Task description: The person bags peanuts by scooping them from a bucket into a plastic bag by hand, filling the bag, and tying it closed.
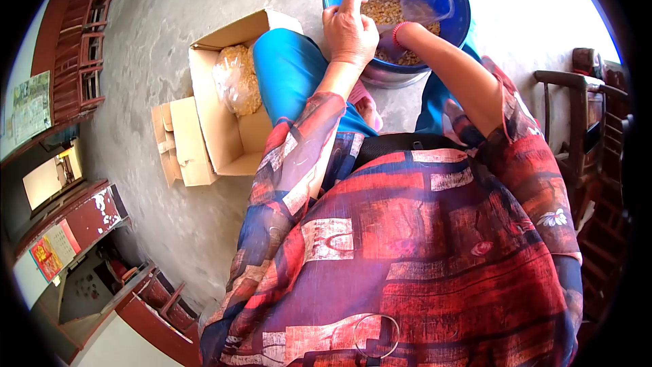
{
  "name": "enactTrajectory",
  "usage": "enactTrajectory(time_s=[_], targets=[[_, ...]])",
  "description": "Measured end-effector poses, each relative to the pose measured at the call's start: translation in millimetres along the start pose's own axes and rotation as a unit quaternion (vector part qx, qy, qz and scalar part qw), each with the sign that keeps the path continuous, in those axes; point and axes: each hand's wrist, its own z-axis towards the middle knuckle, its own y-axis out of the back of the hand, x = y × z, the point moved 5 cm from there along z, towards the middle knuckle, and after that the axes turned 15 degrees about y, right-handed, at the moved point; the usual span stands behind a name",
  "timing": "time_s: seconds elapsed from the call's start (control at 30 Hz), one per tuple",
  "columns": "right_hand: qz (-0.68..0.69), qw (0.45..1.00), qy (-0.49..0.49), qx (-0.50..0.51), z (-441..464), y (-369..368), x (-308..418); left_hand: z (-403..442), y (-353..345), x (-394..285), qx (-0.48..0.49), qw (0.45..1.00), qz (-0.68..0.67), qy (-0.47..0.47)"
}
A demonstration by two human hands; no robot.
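A blue bucket [464,10] stands at the top centre, with yellow grains [384,9] and a clear plastic bag [424,8] inside. My left hand [350,30] is at the bucket's near left rim, one finger extended and the others curled; what they hold is too small to make out. Wearing a red bracelet [401,35], my right arm reaches into the bucket. My right hand [388,45] is low inside by the grains, blurred behind clear plastic, its fingers hidden.
An open cardboard box [234,153] holding a filled clear bag [238,81] sits on the concrete floor [153,41] beside my left knee. Dark wooden furniture [577,85] stands at the right. Red wooden furniture [61,47] lines the left side.
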Motion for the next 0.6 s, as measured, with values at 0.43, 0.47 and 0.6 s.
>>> enactTrajectory(time_s=[0.43,0.47,0.6], targets=[[0.139,0.975,-0.133,0.113,-51.8,14.8,23.3,0.3,-0.4,-0.8,0.007,1.0,0.0,-0.001],[0.139,0.975,-0.133,0.112,-56.2,19.2,26.4,0.3,-0.8,-0.4,0.01,1.0,-0.001,-0.002],[0.343,0.921,-0.179,0.038,-83.6,32.5,37.6,0.2,-1.3,1.0,-0.012,1.0,-0.002,-0.004]])
